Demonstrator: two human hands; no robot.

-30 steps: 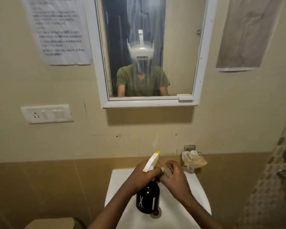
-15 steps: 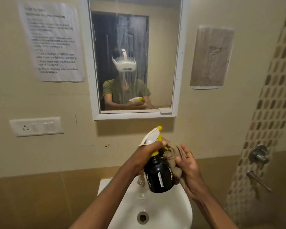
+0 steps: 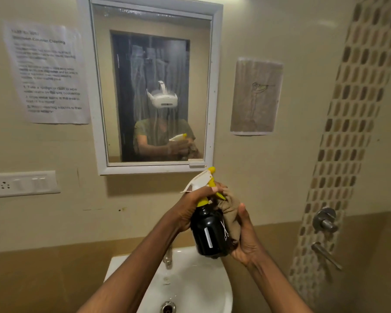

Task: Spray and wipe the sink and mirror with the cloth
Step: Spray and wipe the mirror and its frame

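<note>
My left hand (image 3: 193, 205) grips the neck of a black spray bottle (image 3: 209, 236) with a white and yellow trigger head, held upright above the sink. My right hand (image 3: 246, 240) cups a crumpled tan cloth (image 3: 229, 211) against the bottle's right side. The white sink (image 3: 196, 288) sits below, with a chrome tap (image 3: 168, 256) at its back and a drain at the bottom edge. The white-framed mirror (image 3: 149, 64) hangs on the wall straight ahead, streaked with drips, and the nozzle points up towards its lower right corner.
A printed paper notice (image 3: 46, 73) is taped left of the mirror, with a switch plate (image 3: 20, 183) below it. A brown sheet (image 3: 255, 96) hangs to the mirror's right. Shower valves (image 3: 324, 222) stick out of the tiled wall on the right.
My view has tilted up from the sink to the mirror. Both hands have lifted the bottle higher, and the cloth, earlier draped behind the sink, is now in my right hand.
</note>
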